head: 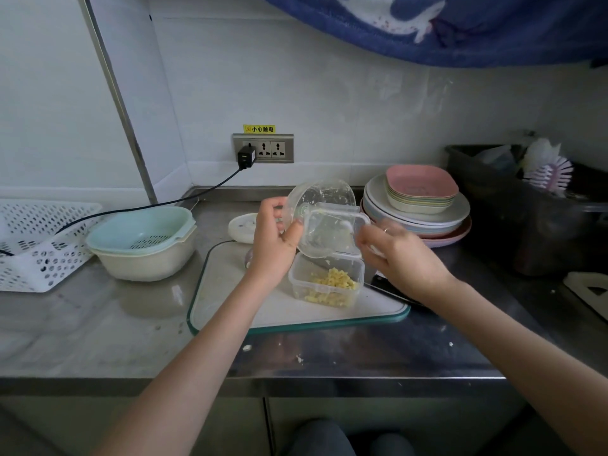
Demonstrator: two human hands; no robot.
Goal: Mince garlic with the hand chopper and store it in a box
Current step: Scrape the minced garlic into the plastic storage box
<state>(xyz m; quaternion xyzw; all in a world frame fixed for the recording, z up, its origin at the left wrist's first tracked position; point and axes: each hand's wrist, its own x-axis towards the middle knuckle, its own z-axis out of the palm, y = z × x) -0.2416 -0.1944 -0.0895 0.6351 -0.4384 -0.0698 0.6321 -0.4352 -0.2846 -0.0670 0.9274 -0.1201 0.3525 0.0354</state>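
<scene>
Tipping chopper bowl (320,205), gripped by left hand (274,240), over box (325,284); right hand (394,255), fingers curled, scrapes residue—keep rim directly above.

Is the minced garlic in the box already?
Yes, a pile of minced garlic lies in the clear box on the cutting board.

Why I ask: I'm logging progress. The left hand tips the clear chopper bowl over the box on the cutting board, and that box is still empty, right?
Not empty. The head view shows minced garlic already in the box. The left hand does tip the chopper bowl over it, on the cutting board.
</scene>
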